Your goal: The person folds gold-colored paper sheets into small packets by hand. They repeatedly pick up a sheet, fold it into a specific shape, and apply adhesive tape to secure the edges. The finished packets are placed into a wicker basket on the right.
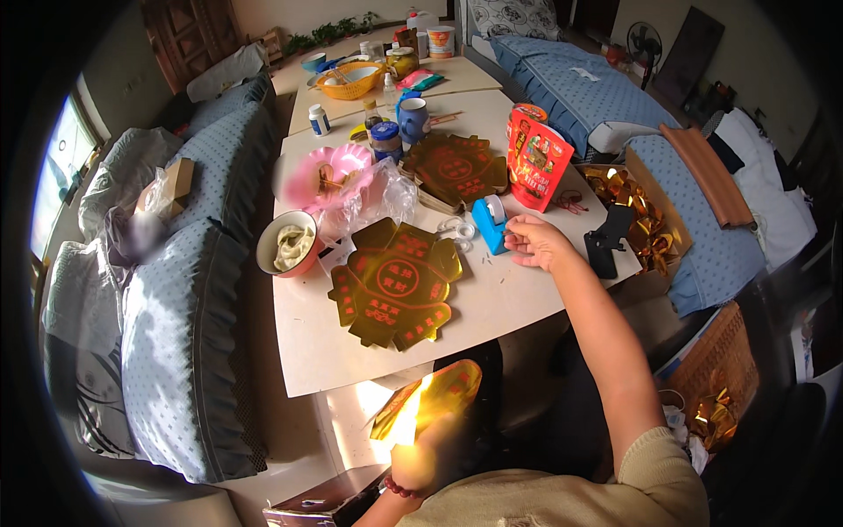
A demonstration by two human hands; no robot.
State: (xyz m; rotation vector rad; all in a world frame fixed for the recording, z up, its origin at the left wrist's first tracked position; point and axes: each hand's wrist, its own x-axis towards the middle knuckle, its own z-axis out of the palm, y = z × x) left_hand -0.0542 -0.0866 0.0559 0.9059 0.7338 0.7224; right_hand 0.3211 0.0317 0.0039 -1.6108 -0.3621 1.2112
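My right hand (534,242) reaches over the table to a blue tape dispenser (488,227). Thumb and forefinger are pinched together at the dispenser's near right end; whatever is between them is too small to make out. A bright, glaring patch covers part of my left hand (430,448), low over my lap. It grips a folded gold paper piece (457,389), partly washed out by sunlight. On the table's near part lies a flat, petal-edged gold paper cutout (395,285) with red print. Beyond it rests a stack of similar gold cutouts (454,167).
Left of the cutouts stand a bowl of pale paste (290,244) and a pink dish (327,176). A red pouch (537,162) stands behind the dispenser; a black stand (608,241) sits at the right edge. Beside the table, a carton (645,215) holds shiny gold paper pieces.
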